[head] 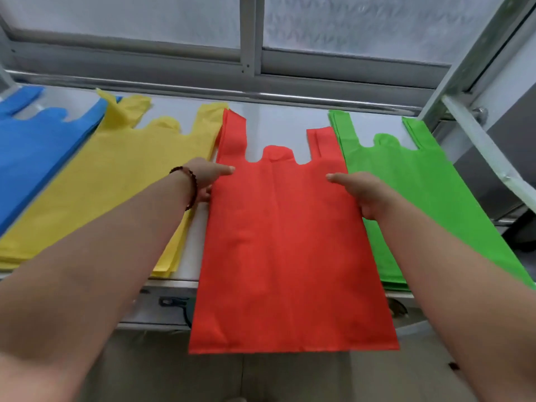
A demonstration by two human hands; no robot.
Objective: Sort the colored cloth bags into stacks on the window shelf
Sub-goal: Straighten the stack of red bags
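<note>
red bag: non-woven cloth, held flat between the two hands; its handles point away from the fingers toward the window, its bottom edge hangs off the near lip of the shelf toward the person.
long axis: runs straight out from the person, window to floor, crossing the line between the two thumbs at about a right angle.
left hand: grips the bag's left edge just below the left handle — thumb lies on top, fingers curl under the cloth; a dark bead bracelet sits on the wrist.
right hand: grips the right edge at about the same height, thumb on top pointing inward, the other fingers hidden beneath the cloth.
nearer hand: neither; both sit level on opposite edges, so the bag is held square.
red layers: folded red edges show beyond the left fingertips, at the left handle, so a red stack seems to lie under the held bag — how many is not clear.
yellow stack: just outside the left hand, touching the red handle's side.
green stack: just outside the right hand; its near left edge passes under the right wrist.
blue stack: furthest beyond the left hand, partly under the yellow.
window shelf: bare white strip shows past the fingertips, between the red handles.
next move, as a judgement: push the bag away from the fingers until its bottom edge meets the shelf lip, then let go.
</note>
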